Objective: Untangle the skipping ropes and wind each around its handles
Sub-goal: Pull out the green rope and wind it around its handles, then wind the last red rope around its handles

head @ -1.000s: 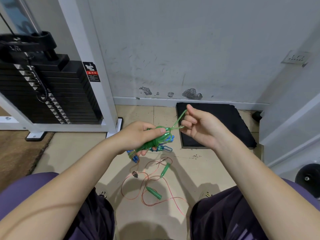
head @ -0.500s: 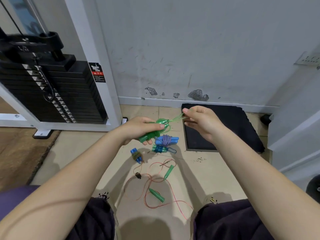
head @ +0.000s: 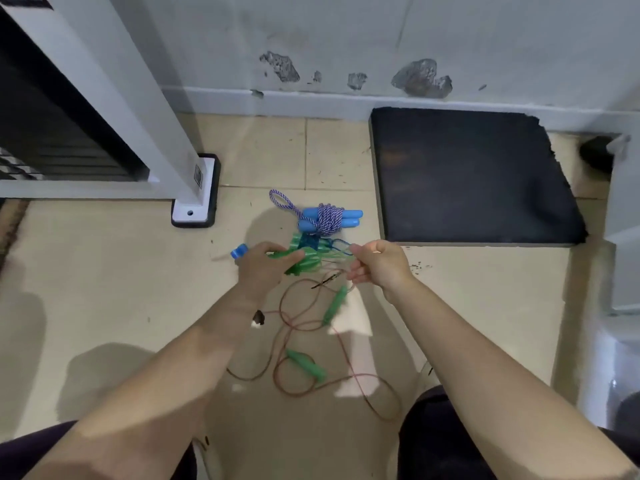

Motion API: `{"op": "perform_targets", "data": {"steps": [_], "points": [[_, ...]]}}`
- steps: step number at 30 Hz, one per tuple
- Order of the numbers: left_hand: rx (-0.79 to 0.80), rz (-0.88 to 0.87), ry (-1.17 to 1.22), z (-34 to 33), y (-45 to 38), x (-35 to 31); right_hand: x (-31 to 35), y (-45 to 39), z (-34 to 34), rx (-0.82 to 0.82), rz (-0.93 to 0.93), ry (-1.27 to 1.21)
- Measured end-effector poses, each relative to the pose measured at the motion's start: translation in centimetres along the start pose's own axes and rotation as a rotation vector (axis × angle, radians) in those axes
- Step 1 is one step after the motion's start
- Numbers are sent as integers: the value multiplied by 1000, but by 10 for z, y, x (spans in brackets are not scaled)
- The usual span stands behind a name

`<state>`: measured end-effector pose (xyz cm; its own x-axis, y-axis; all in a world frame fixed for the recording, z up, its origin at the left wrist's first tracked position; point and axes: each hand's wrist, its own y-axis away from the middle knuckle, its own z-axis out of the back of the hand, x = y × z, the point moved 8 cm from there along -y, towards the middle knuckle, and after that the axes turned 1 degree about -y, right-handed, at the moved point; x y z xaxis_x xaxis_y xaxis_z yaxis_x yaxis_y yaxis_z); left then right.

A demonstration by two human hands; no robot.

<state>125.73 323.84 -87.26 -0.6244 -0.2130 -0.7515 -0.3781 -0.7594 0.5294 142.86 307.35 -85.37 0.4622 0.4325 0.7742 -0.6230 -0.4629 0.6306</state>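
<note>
Low over the tiled floor, bounded by wall, mat and machine post, a green wound rope is gripped by the left hand; its strand is pinched by the right hand. A red rope with 2 green handles lies loose below.

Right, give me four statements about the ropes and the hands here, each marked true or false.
1. The blue-handled rope is wound around its handles. True.
2. The left hand holds a green bundle. True.
3. The pink rope is wound up neatly. False: it lies loose on the floor, green handles apart.
4. The right hand rests on the black mat. False: it pinches a green cord beside the bundle.
</note>
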Motion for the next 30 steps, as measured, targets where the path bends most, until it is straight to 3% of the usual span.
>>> {"op": "perform_targets", "data": {"steps": [4,9,15,18,20,26,30], "points": [[11,24,-72,-8,-32,11,-15,-35,-11,36,-35,-62],[42,-95,131,-4,-47,4,-12,-57,-15,149,26,-94],[135,-162,-189,-21,-24,55,-93,-54,2,76,-142,258],[193,-120,-549,-44,-19,97,-118,-55,2,59,-115,397],[216,-90,-654,-54,-17,117,-127,-56,-3,68,-87,486],[275,-189,-669,-62,-18,131,-148,-60,-14,63,-73,515],[315,-94,-507,-56,-21,135,-134,-57,-12,83,23,364]]}}
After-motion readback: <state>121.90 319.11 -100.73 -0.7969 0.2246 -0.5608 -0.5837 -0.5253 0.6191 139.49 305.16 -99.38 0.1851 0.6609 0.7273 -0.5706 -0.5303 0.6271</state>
